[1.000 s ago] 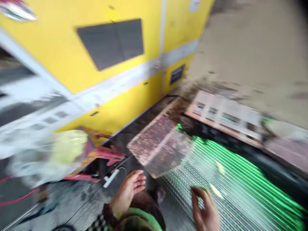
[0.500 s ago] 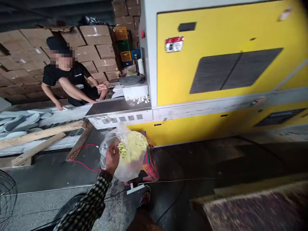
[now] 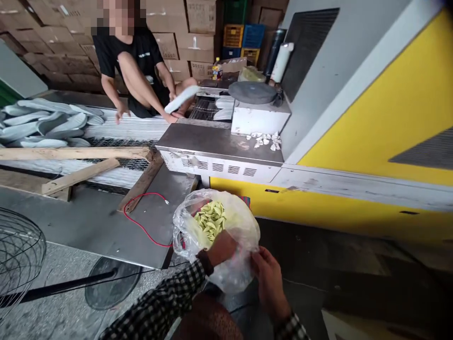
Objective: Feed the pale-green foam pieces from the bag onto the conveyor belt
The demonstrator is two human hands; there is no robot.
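Note:
A clear plastic bag point(image 3: 244, 222) stands with its mouth open, filled with small yellow-green curved pieces point(image 3: 211, 218). My left hand point(image 3: 223, 248) reaches over the near rim into the bag, beside the pieces. Its fingers are hidden behind the wrist and the cloudy plastic. At the bag's right side, my right hand point(image 3: 269, 276) pinches the plastic edge between thumb and fingers.
A co-worker point(image 3: 130, 71) sits on the conveyor holding a pale insole point(image 3: 182, 99). More insoles point(image 3: 53, 123) lie left. A yellow machine point(image 3: 371, 141), a red cable point(image 3: 136, 226), wooden bars point(image 3: 74, 153) and a wire fan cage point(image 3: 21, 250) are around.
My view has shifted toward the bag. My left hand has gone from the bag's left side into it. My right hand has appeared, gripping the bag's edge. The co-worker has lifted an insole.

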